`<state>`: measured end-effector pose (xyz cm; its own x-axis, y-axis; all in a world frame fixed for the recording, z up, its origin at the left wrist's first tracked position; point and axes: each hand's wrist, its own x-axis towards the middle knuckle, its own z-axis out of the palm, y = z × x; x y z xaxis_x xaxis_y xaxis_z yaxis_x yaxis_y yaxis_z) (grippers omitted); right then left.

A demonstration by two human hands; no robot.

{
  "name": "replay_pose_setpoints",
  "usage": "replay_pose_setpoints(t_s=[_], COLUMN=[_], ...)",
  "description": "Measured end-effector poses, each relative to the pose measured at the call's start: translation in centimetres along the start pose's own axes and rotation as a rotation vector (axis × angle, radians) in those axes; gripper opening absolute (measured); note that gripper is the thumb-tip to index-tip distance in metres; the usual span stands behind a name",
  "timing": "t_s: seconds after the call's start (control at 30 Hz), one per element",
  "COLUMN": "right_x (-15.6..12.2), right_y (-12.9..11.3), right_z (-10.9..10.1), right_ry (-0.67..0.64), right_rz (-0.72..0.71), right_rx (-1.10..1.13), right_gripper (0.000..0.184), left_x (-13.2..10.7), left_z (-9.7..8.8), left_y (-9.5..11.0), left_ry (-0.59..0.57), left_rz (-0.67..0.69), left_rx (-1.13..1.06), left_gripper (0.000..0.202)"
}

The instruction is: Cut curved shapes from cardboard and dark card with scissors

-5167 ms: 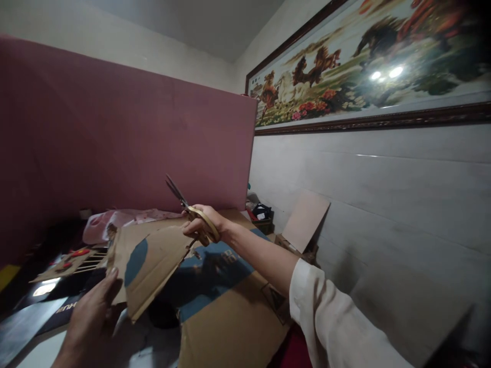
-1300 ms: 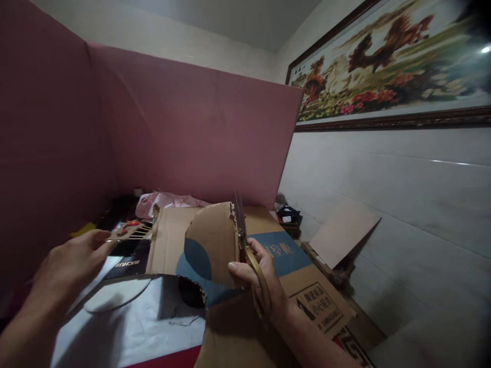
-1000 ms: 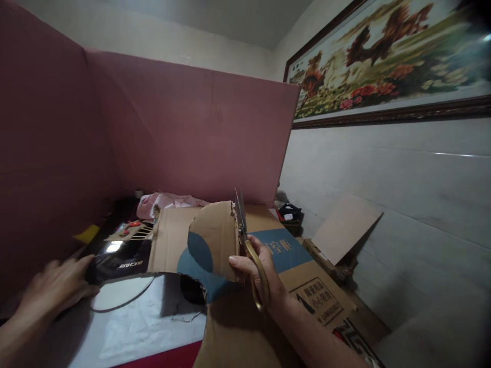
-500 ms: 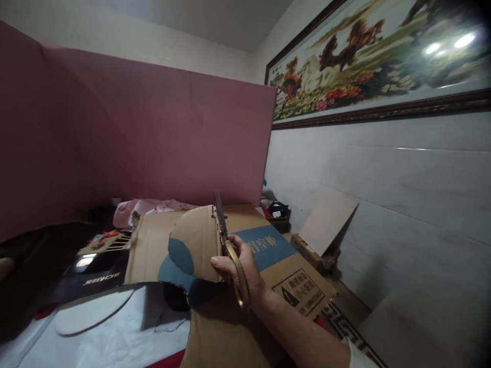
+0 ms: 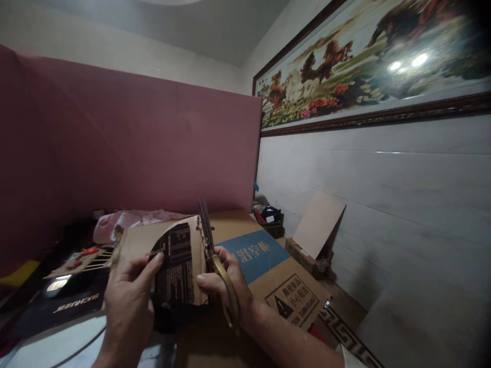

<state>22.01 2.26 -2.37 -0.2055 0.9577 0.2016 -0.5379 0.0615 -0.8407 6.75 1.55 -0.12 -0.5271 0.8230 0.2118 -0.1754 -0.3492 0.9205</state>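
Note:
My right hand (image 5: 222, 278) is closed round gold-handled scissors (image 5: 213, 255), blades pointing up along the right edge of a cut cardboard piece (image 5: 178, 266). The side of that piece facing me carries a black printed panel with small white text. My left hand (image 5: 128, 299) grips the piece's left side, thumb pressed on the black print. Both hands hold it upright above a large flattened cardboard box (image 5: 268, 271) with a blue printed band and a warning label.
A tall pink board (image 5: 134, 148) stands behind. At left lie a black box (image 5: 61, 304), a small cardboard model with red parts (image 5: 80, 255) and pink cloth (image 5: 126, 220). A cardboard sheet (image 5: 318, 225) leans on the white wall under a framed horse picture (image 5: 368, 61).
My left hand came back from the left side and took hold of the cardboard piece. The piece now shows a black printed face instead of the brown and blue one.

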Motion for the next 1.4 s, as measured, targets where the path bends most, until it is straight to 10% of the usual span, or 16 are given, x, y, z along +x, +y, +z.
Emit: replay_pose_setpoints(t_s=[0.27, 0.63, 1.07, 1.4], right_x=[-0.5, -0.7, -0.9, -0.4], right_y=[-0.1, -0.6, 0.0, -0.3], right_z=[0.1, -0.1, 0.3, -0.2], right_ry=[-0.097, -0.138, -0.059, 0.009], right_rz=[0.007, 0.056, 0.094, 0.096], right_rx=[-0.065, -0.079, -0.141, -0.008], right_gripper=[0.059, 0.057, 0.068, 0.07], left_x=[-1.5, -2.7, -3.0, -3.0], left_z=[0.3, 0.9, 0.7, -0.2], left_y=[-1.1, 0.2, -0.1, 0.3], left_ry=[0.125, 0.023, 0.072, -0.1], left_rz=[0.172, -0.002, -0.002, -0.195], left_rx=[-0.047, -0.131, -0.136, -0.207], left_gripper=[0.047, 0.019, 0.026, 0.044])
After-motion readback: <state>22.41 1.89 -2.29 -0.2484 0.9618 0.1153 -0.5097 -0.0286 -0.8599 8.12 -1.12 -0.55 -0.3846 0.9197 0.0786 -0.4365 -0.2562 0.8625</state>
